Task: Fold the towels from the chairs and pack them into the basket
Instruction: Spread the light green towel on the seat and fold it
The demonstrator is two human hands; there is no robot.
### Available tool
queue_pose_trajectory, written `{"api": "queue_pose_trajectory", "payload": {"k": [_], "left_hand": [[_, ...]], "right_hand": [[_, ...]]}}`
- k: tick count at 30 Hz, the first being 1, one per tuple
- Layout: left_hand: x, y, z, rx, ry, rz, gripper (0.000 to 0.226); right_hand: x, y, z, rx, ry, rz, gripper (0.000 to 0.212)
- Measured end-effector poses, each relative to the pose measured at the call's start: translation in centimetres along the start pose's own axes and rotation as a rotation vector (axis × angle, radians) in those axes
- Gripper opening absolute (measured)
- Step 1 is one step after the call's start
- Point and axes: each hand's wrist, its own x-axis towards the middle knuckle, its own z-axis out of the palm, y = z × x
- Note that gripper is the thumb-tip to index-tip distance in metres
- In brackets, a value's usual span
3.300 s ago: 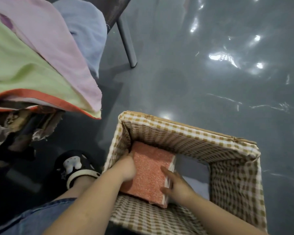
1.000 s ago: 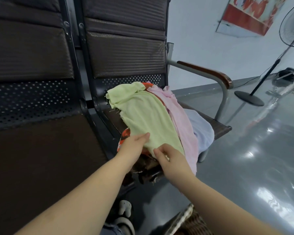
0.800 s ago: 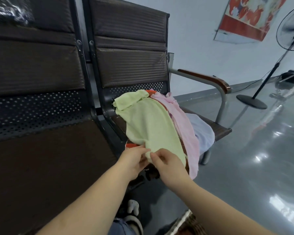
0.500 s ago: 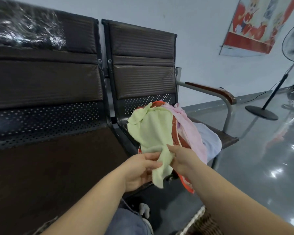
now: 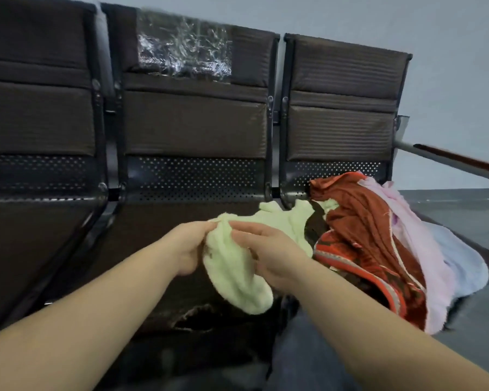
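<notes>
A person gathers a pale green towel point(image 5: 237, 275) at the centre of the frame, over the front of the middle seat point(image 5: 158, 221) in a row of dark chairs.

The towel looks light, limp and fuzzy, likely to sag and bunch unless taken by its corners or a hemmed edge and shaken flat. The left hand point(image 5: 187, 249) and right hand point(image 5: 274, 258) each pinch its upper edge, fingers curled into the cloth; its tail trails right toward a heap at right of centre: a red patterned cloth point(image 5: 362, 235), a pink towel point(image 5: 424, 241) and a pale blue towel point(image 5: 460, 263). The basket is out of view.
</notes>
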Motion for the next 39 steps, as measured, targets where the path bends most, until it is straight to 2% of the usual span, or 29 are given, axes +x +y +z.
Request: {"api": "queue_pose_trajectory", "payload": {"k": [3,6,9,11,13,16,19,22,24,26,28,30,33,36,39], "left_hand": [[-2.1,0.0,-4.5,0.141,0.024,-0.001,0.022],[-4.8,-0.4,-7.8,0.351,-0.139,-0.044,0.026],[-5.8,-2.2,-10.5,0.399,-0.288,-0.138,0.029],[-5.2,-3.6,-11.2,0.432,-0.299,-0.177,0.033],[-3.9,-4.4,-11.0,0.475,-0.272,-0.166,0.036],[-2.1,-4.8,-9.7,0.342,-0.137,-0.144,0.026],[-0.4,-4.6,-9.8,0.076,0.007,-0.159,0.038],[0.6,-3.9,-10.8,-0.059,0.057,-0.156,0.042],[1.0,-3.7,-11.3,-0.028,0.126,-0.147,0.030],[1.0,-3.9,-11.6,0.022,0.150,-0.130,0.024],[0.3,-4.0,-11.4,0.064,0.039,-0.119,0.024],[-1.1,-4.2,-10.8,0.116,-0.126,-0.138,0.025],[-2.4,-4.9,-10.5,0.140,-0.222,-0.192,0.036],[-2.5,-5.9,-10.9,0.088,-0.111,-0.221,0.053],[-2.6,-6.1,-11.1,0.002,-0.018,-0.185,0.052]], "right_hand": [[2.4,1.3,1.5,0.012,0.079,0.147,0.025],[4.3,3.0,2.2,0.073,0.100,0.295,0.031],[5.6,4.4,1.8,0.146,0.178,0.316,0.021],[6.3,4.7,1.7,0.185,0.188,0.314,0.011],[7.0,4.9,2.0,0.166,0.167,0.298,0.011],[7.1,5.2,3.5,0.125,0.062,0.284,0.017],[6.0,5.3,5.4,0.076,-0.163,0.297,0.028],[4.3,5.7,7.5,-0.013,-0.369,0.331,0.037],[3.7,6.3,8.3,-0.068,-0.336,0.348,0.032],[4.0,6.4,8.2,-0.065,-0.196,0.355,0.024],[5.0,6.5,7.0,0.014,-0.027,0.362,0.020],[5.9,6.4,5.8,0.087,0.061,0.340,0.019],[5.9,6.5,5.0,0.052,0.017,0.345,0.028],[4.6,7.0,5.4,0.022,-0.067,0.341,0.036],[3.1,7.5,6.2,-0.015,-0.133,0.315,0.055]]}}
